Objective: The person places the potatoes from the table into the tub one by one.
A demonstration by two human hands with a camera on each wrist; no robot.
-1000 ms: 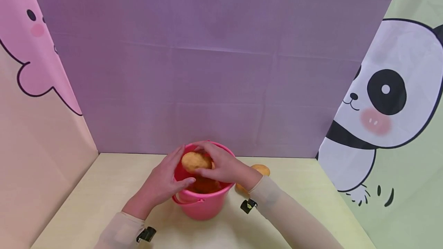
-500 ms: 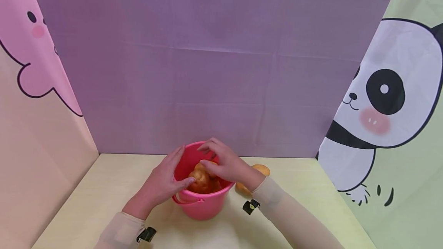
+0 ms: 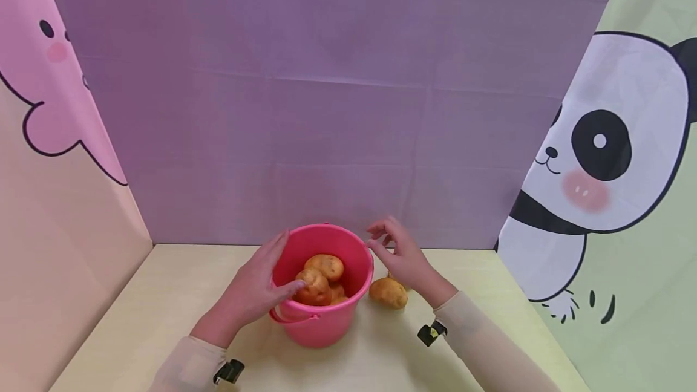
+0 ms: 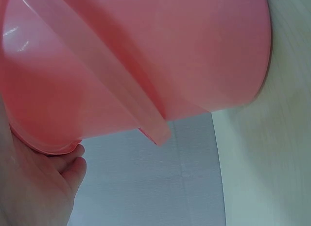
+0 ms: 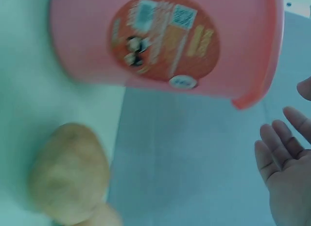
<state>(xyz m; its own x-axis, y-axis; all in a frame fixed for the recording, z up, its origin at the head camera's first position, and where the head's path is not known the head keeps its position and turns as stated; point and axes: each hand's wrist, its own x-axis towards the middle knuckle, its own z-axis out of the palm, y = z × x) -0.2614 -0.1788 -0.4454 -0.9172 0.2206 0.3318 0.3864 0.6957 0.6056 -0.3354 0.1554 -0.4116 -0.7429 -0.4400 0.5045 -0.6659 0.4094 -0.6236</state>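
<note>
A pink bucket (image 3: 321,326) stands upright on the table, its handle hanging down on the near side. Inside lie potatoes: an oblong one (image 3: 325,267) at the back, a rounder one (image 3: 312,287) in front, and part of a third (image 3: 338,293). My left hand (image 3: 256,286) holds the bucket's left rim, thumb over the edge; the left wrist view shows its fingers (image 4: 73,170) at the rim. Just right of the rim, my right hand (image 3: 405,259) hangs in the air with loosely bent fingers and holds nothing. Beneath it a potato (image 3: 389,293) sits on the table.
Behind that potato, another potato (image 5: 104,216) is partly hidden. A purple cloth wall (image 3: 348,107) rises behind the table (image 3: 179,295). A panda-printed panel (image 3: 615,138) borders the right side, a pink-figured panel (image 3: 71,228) the left.
My right hand has let go of a potato inside the bucket, then moved right and out past the rim. The left hand has stayed on the rim.
</note>
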